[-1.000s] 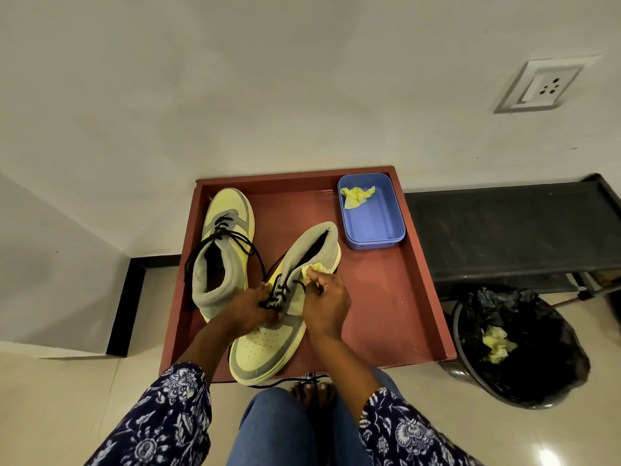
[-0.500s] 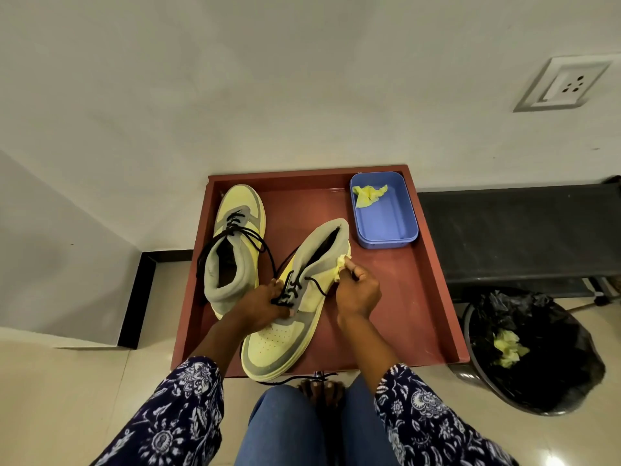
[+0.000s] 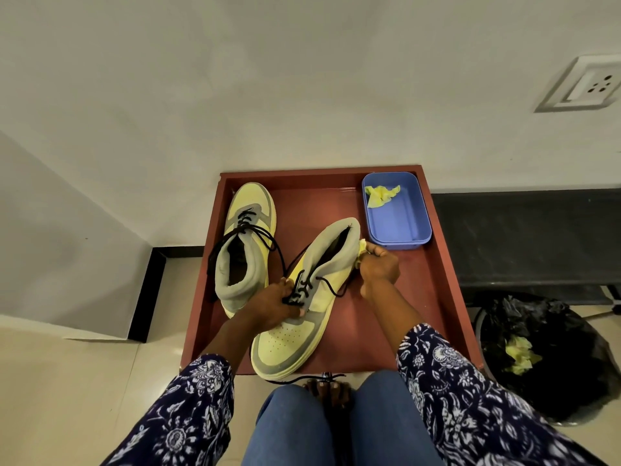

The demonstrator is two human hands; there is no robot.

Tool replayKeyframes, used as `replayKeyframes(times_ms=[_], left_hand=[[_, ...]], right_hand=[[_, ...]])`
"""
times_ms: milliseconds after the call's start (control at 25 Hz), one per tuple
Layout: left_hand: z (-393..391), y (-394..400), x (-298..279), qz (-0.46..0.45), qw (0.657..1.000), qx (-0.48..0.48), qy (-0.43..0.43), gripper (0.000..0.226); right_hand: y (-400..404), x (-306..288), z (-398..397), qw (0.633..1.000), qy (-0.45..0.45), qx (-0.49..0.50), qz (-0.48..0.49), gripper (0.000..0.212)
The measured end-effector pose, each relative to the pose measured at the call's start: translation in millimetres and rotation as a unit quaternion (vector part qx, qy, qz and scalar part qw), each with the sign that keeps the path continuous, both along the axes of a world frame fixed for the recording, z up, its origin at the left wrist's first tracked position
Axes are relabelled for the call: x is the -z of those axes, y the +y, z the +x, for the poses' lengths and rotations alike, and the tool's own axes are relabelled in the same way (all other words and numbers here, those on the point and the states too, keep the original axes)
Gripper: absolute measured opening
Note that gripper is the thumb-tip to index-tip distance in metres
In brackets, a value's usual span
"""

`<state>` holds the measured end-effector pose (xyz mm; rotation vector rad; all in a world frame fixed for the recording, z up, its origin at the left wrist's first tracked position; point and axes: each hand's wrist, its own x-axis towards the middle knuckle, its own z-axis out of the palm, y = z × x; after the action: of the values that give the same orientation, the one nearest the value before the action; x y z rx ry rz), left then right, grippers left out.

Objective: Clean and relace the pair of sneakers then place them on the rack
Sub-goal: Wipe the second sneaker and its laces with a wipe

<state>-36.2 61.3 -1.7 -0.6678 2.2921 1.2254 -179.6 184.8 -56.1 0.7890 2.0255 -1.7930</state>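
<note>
Two yellow and grey high-top sneakers with black laces sit in a red-brown tray (image 3: 437,280). The left sneaker (image 3: 243,243) lies with its toe toward the wall and its laces loose. The right sneaker (image 3: 302,314) points its toe toward me and is tilted. My left hand (image 3: 277,302) grips that sneaker at the laced middle. My right hand (image 3: 378,267) pinches a small yellow wipe (image 3: 362,247) against the sneaker's grey heel collar; most of the wipe is hidden by my fingers.
A blue plastic box (image 3: 396,227) holding a yellow wipe sits at the tray's back right. A dark low rack (image 3: 524,237) runs along the wall to the right. A bin with a black bag (image 3: 551,351) stands in front of it. My knees are below.
My right hand has slid the wipe from the sneaker's tongue area outward to the right side of the heel collar. My left hand keeps its hold on the sneaker.
</note>
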Motion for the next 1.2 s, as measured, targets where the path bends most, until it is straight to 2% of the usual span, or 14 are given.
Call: replayKeyframes(times_ms=[200, 400, 480, 680, 760, 1000, 1200], left_hand=[[-0.1, -1.3, 3.4, -0.006, 1.0, 0.001, 0.002, 0.051], [-1.1, 1.2, 3.2, -0.01, 1.0, -0.012, -0.004, 0.055], [-0.5, 0.5, 4.2, -0.004, 1.0, -0.013, -0.004, 0.055], [0.1, -1.4, 5.3, -0.016, 1.0, 0.001, -0.003, 0.064], [-0.5, -1.5, 5.1, -0.015, 1.0, -0.003, -0.007, 0.059], [-2.8, 1.3, 9.7, -0.033, 0.999, -0.004, -0.004, 0.054], [-2.6, 0.4, 15.7, -0.037, 0.999, -0.004, -0.01, 0.055]], right_hand=[[-3.2, -6.1, 34.8, 0.998, 0.063, 0.013, 0.009, 0.024], [3.3, -3.5, 78.1, 0.992, 0.125, -0.035, -0.004, 0.024], [6.9, 1.9, 87.8, 0.994, 0.107, -0.031, -0.016, 0.024], [4.6, 13.2, 67.8, 0.996, -0.01, 0.035, -0.077, 0.025], [3.2, 9.7, 53.1, 0.995, -0.03, 0.049, -0.076, 0.022], [2.9, 3.2, 15.6, 0.996, -0.031, 0.044, -0.065, 0.02], [3.9, 7.2, 28.5, 0.998, -0.008, 0.013, -0.059, 0.023]])
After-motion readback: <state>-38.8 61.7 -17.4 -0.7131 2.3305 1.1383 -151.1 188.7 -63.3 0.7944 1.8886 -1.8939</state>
